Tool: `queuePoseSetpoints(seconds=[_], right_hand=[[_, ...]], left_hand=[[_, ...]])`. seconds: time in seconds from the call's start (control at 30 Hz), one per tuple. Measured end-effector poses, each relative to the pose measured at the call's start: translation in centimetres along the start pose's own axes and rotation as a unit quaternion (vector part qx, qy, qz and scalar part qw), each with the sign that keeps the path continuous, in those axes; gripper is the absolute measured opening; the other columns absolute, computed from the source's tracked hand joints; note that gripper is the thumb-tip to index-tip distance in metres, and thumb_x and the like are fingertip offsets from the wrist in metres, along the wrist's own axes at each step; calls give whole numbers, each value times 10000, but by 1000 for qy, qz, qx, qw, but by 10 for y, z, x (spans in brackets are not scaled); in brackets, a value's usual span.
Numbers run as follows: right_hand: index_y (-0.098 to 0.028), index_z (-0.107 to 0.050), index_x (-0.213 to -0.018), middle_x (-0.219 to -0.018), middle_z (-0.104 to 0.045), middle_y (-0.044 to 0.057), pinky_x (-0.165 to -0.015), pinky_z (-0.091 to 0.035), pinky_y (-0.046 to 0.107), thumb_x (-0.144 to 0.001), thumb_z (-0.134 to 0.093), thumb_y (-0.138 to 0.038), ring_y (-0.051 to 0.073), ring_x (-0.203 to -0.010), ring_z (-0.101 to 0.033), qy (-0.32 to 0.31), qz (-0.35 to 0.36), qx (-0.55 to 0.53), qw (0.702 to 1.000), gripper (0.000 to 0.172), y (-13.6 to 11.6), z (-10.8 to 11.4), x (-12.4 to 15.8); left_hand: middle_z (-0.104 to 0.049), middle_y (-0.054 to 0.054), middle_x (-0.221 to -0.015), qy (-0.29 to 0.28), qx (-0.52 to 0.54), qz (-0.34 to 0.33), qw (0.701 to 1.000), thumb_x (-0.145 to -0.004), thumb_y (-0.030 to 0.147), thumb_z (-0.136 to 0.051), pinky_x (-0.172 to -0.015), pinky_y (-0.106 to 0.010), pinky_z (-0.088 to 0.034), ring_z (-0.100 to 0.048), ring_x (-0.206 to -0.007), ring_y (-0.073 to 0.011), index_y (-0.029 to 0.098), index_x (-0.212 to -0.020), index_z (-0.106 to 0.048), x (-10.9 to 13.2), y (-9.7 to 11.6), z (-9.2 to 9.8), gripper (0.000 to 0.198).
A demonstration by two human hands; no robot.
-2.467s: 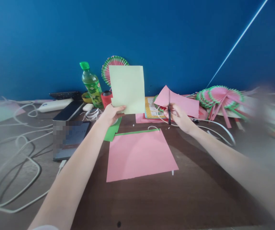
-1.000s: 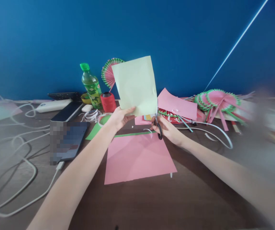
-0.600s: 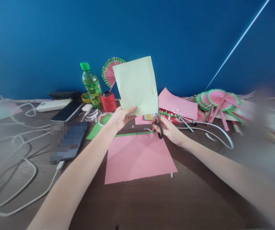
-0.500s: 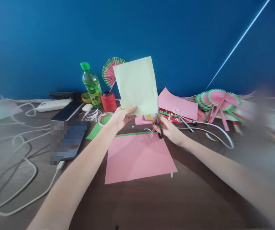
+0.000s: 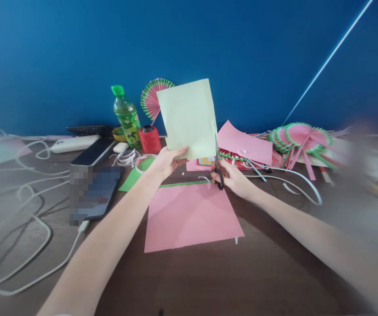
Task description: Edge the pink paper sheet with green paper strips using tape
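Note:
A pale green sheet of paper (image 5: 189,118) is held upright by my left hand (image 5: 169,161), its thumb on the near face at the bottom edge. My right hand (image 5: 233,177) is closed around the dark handles of a pair of scissors (image 5: 219,175). The blades point upward along the sheet's right edge, near its lower corner. Beneath both hands a pink sheet of paper (image 5: 192,217) lies flat on the table, with a green sheet (image 5: 132,179) partly under it. A thin curled paper scrap (image 5: 205,178) rests by the pink sheet's far edge.
Left of my hands are a phone (image 5: 101,197) on a white cable (image 5: 48,276), a green bottle (image 5: 127,118) and a red container (image 5: 149,140). A pleated paper fan (image 5: 151,98) leans on the blue wall. More fans (image 5: 302,136) and pink paper (image 5: 246,142) lie at right.
The scissors have shifted slightly, and more of their blades now shows along the sheet's right edge. Both hands keep their hold, and the pale green sheet has barely moved.

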State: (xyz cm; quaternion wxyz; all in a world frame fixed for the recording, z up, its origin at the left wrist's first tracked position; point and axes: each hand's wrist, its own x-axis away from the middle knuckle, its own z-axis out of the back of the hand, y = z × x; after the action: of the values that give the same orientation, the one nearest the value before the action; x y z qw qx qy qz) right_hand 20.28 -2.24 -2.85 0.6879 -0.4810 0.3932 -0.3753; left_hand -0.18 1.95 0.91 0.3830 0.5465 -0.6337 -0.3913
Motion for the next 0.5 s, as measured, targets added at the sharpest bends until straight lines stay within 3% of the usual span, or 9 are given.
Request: queuePoseSetpoints(seconds=[0.5], right_hand=[[-210,-478,-876,-729,-516,-8,-560,-432,281,-733,-643,-411,152,-645,-560,16,-9,13,1000,297,-5,3,-1]], left_hand=[[-716,-85,-933,-25,-40,9,999,-624,99,-711,-719,-307,-574,-674,-814,-196,129,-824,-700,-4,-4,7,203]])
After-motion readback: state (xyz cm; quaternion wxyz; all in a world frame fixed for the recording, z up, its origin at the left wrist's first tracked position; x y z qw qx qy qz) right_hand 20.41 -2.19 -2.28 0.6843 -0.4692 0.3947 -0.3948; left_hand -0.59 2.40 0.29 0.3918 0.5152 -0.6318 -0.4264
